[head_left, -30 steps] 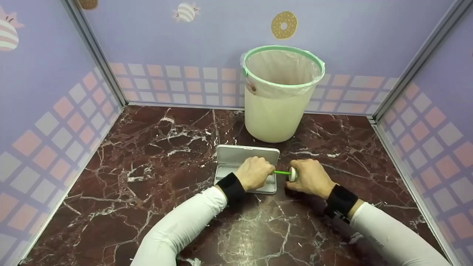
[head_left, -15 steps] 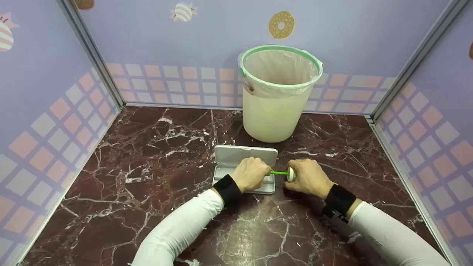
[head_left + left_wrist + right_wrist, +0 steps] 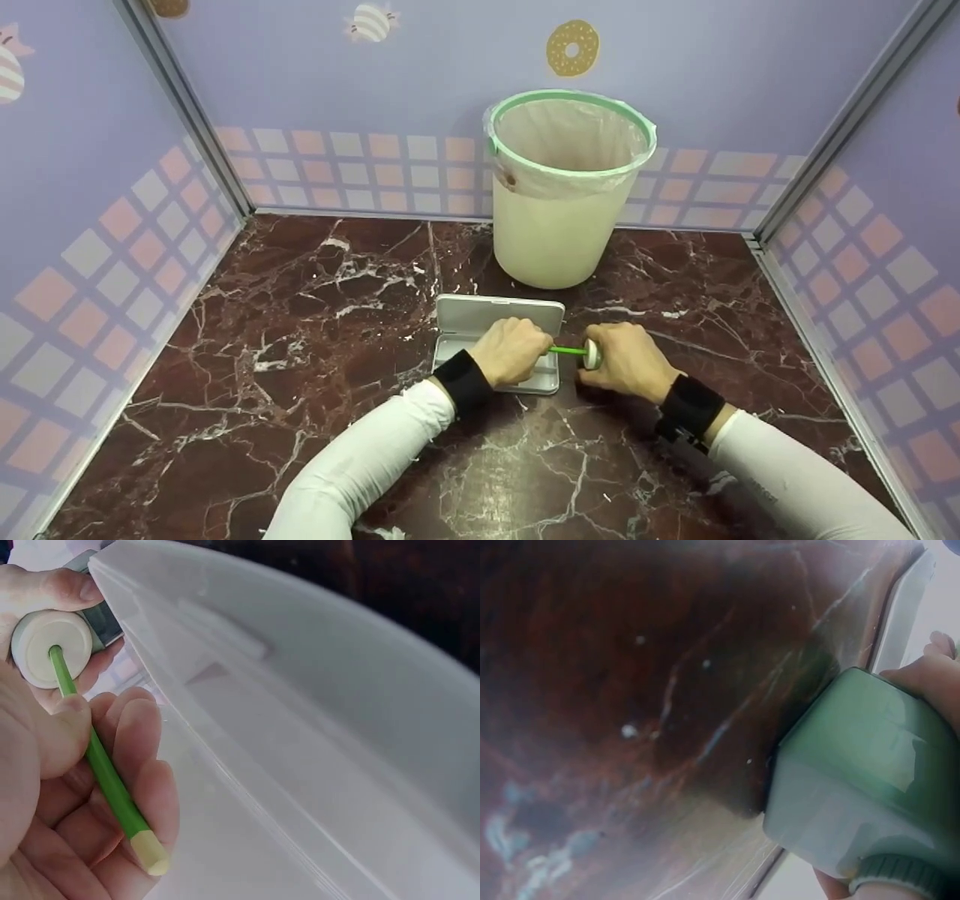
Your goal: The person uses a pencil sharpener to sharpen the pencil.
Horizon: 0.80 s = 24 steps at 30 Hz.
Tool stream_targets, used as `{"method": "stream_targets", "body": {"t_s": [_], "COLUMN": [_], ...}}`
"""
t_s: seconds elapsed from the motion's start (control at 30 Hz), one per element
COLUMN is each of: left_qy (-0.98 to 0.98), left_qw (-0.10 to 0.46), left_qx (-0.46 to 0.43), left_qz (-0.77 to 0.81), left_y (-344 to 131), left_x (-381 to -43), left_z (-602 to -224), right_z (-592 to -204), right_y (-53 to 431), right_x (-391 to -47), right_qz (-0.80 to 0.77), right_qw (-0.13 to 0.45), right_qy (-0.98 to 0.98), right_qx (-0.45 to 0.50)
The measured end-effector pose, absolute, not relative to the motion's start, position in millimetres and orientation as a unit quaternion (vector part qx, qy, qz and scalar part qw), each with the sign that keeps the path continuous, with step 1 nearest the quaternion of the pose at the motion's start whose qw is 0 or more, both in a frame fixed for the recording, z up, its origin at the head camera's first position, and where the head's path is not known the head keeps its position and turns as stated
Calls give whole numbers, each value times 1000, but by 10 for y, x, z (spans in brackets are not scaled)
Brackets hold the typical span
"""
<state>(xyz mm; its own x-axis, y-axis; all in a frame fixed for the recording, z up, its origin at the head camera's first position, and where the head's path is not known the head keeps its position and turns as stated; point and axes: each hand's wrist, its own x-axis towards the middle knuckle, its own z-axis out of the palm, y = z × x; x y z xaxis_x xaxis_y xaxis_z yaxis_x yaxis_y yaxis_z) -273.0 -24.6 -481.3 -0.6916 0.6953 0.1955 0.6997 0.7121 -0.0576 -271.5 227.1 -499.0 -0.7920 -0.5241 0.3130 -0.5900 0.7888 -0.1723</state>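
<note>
My left hand (image 3: 512, 351) grips a green pencil (image 3: 112, 780), its pale rounded end pointing back past the fingertips in the left wrist view. The other end of the pencil goes into the round white hole of a pencil sharpener (image 3: 855, 742). That sharpener has a green, boxy body with a dark ridged knob (image 3: 896, 874); my right hand (image 3: 628, 360) holds it from the right and covers most of it in the head view. Beneath my left hand lies a white pencil case (image 3: 499, 316), its lid raised at the back. The hand hides part of its inside.
Behind the case stands a pale waste bin (image 3: 555, 225) with a green rim and a clear liner bag. The dark red marbled table (image 3: 337, 315) is bounded by patterned panels at the back and both sides. Small white bits are scattered on the tabletop.
</note>
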Motion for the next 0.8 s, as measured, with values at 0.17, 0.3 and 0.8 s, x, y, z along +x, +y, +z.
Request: {"method": "stream_targets", "body": {"t_s": [0.17, 0.3, 0.8], "left_qy": [-920, -919, -921], "left_qw": [94, 86, 73], "left_qx": [-379, -381, -374], "left_qz": [-30, -43, -82], "left_y": [-269, -300, -522], "left_x": [-2722, -2733, -2780], "left_z": [-4799, -4807, -4738], "right_z": [-4984, -4992, -4976], "right_y": [2254, 2237, 2249], "right_x": [-2703, -2703, -2714], "right_qz": [136, 137, 146], "right_qw": [122, 123, 127], "right_qy": [-938, -937, -933], "right_qx": [294, 298, 302]}}
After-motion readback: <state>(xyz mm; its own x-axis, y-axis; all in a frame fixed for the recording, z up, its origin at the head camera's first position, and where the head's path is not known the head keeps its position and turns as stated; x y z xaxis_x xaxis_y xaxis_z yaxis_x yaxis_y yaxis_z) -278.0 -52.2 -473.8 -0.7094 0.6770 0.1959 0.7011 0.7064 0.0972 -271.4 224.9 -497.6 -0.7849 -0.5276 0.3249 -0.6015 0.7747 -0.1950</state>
